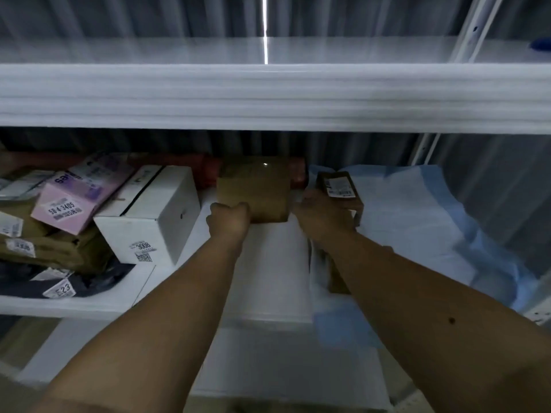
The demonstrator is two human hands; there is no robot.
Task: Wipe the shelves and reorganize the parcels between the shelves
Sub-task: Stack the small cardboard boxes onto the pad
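Note:
Both my arms reach into the lower shelf (pixel 89 305). My left hand (pixel 228 220) grips the near left corner of a brown cardboard parcel (pixel 256 186) that stands in the middle of the shelf. My right hand (pixel 323 216) is closed on a smaller dark brown parcel (pixel 338 186) with a white label, just right of the first. The two parcels stand side by side, almost touching. A white box (pixel 271 272) lies under my forearms. The upper shelf (pixel 268 96) is bare in its middle.
A white box (pixel 149 216), a pink box (pixel 80 195) and brown labelled parcels (pixel 44 248) are piled at the left. A dark bag (pixel 74 281) lies at the front left. Red packages (pixel 208 171) sit at the back. Blue and white wrapping (pixel 417 228) fills the right side.

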